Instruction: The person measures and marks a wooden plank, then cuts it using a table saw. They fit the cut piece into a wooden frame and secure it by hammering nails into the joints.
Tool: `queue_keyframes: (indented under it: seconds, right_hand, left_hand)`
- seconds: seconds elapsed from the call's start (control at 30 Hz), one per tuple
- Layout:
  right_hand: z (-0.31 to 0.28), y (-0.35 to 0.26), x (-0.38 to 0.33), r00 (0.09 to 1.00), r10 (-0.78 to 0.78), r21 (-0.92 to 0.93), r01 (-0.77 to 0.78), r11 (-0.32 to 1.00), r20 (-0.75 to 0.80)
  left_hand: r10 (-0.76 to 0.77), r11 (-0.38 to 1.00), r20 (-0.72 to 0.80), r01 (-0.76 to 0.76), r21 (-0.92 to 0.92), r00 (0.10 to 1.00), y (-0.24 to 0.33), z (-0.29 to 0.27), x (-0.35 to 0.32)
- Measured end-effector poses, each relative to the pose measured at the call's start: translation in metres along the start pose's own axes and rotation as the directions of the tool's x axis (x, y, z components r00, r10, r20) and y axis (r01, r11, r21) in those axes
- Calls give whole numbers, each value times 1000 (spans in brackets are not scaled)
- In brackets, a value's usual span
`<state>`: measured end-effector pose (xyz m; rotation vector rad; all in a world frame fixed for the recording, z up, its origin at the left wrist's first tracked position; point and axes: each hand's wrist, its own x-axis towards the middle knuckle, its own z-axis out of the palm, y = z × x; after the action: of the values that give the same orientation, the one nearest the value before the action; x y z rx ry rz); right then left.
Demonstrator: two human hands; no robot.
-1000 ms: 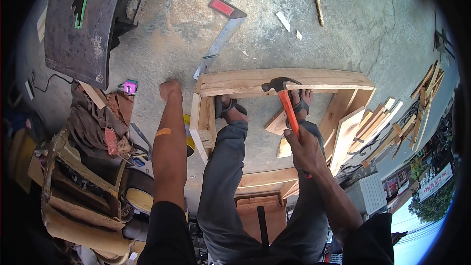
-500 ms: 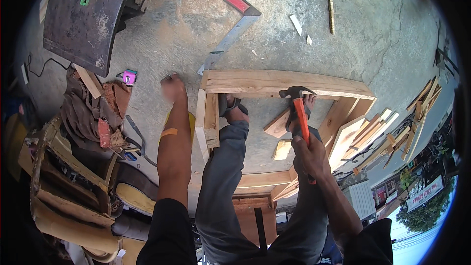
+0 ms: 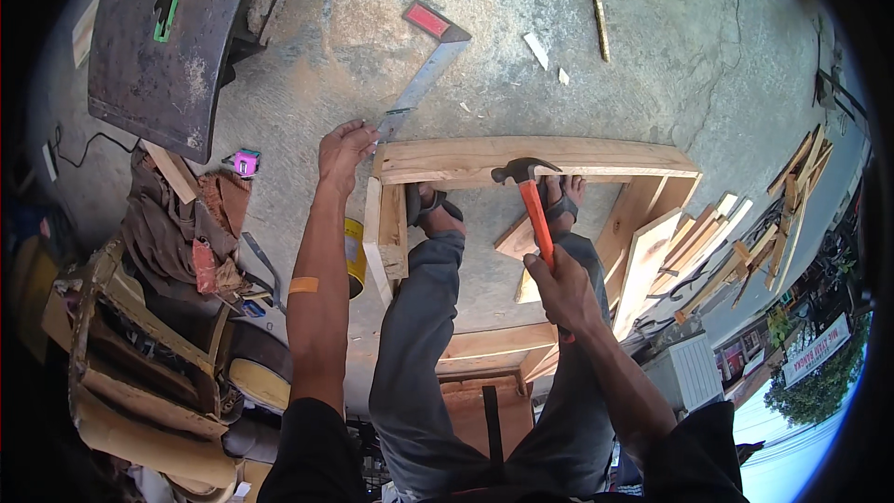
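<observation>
A hammer (image 3: 533, 205) with an orange handle is gripped in the closed right hand (image 3: 562, 287), its dark head held just above the top rail of a wooden frame (image 3: 559, 156) laid on the concrete floor (image 3: 596, 84). The frame's upper left corner is met by the left hand (image 3: 343, 151), fingers curled. A framing square (image 3: 424, 74) is seen just beyond that corner.

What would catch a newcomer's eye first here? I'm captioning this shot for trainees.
The orange-handled hammer in the right hand, its head over the wooden frame at centre. The left hand rests at the frame's left corner, beside a red-handled square lying on the concrete.
</observation>
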<state>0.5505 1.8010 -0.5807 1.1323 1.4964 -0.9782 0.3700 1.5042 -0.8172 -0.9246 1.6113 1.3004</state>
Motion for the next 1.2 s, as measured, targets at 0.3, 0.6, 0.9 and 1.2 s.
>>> queue_keyframes:
  seconds: [0.3,0.6,0.9,1.2]
  right_hand:
    - [12,-40,44,935,-346,-187,327,926,-80]
    - [70,-95,102,814,-580,-185,575,797,29]
    - [76,-126,127,844,-531,-424,511,748,82]
    - [85,-118,154,779,-626,-310,605,733,40]
  left_hand:
    - [128,915,2,-119,386,992,-32,13,11]
    - [80,752,-105,9,659,991,2,39,-18]
    - [59,757,-75,5,654,995,-9,31,-6]
    - [73,716,-76,1,698,994,-12,29,-3]
